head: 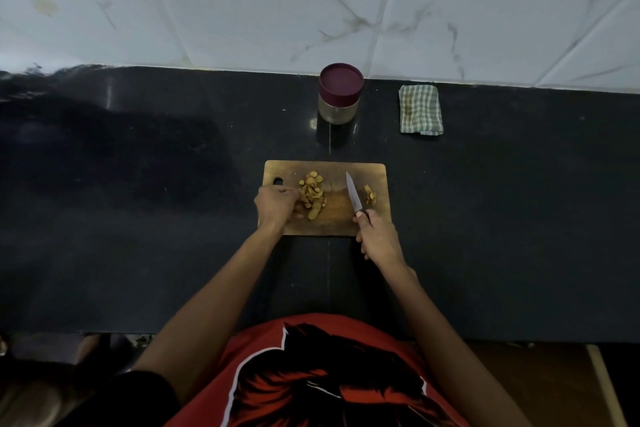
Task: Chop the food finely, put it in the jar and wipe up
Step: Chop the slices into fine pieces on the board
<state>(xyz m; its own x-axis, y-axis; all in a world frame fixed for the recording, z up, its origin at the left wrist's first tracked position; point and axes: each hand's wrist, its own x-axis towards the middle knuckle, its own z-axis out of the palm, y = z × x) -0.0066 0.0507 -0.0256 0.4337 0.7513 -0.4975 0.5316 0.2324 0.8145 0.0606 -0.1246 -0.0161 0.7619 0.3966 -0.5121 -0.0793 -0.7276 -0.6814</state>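
A wooden cutting board (337,218) lies on the black counter in front of me. A pile of yellow-brown food slices (313,192) sits on its left half, and a small chopped heap (370,198) lies near its right edge. My left hand (277,206) rests on the board with curled fingers touching the left side of the pile. My right hand (377,234) grips the handle of a small knife (353,194), whose blade points away from me between the two heaps. A glass jar (340,94) with a closed maroon lid stands behind the board.
A folded green-checked cloth (420,109) lies at the back right of the black counter (138,201), near the white marbled tile wall (311,3). The counter's front edge runs just before my red shirt.
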